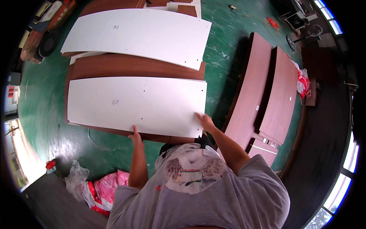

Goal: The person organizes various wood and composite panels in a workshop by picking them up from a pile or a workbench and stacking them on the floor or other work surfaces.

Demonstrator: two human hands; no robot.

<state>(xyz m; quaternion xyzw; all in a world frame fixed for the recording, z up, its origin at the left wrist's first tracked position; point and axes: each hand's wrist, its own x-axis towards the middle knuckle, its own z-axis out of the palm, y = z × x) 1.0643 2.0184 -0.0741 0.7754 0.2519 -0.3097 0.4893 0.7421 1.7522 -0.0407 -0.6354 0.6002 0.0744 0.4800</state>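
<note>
A long white panel (103, 91) with several small dark holes and a small printed label lies in front of me on a stack of brown panels (126, 65). My left hand (135, 137) grips its near edge around the middle, thumb on the top face and the other fingers hidden below. At the near right corner, my right hand (206, 122) holds the right edge, its thumb also resting on the white face. Beyond it, a second white panel (141, 34) with a similar label lies on another stack.
On the right, two stacks of reddish-brown panels (249, 84) stand on the green floor (225, 57). Pink and clear plastic bags (108, 187) lie at lower left. A fan (314, 31) is at far right, and a cart with a black wheel (47, 45) at far left.
</note>
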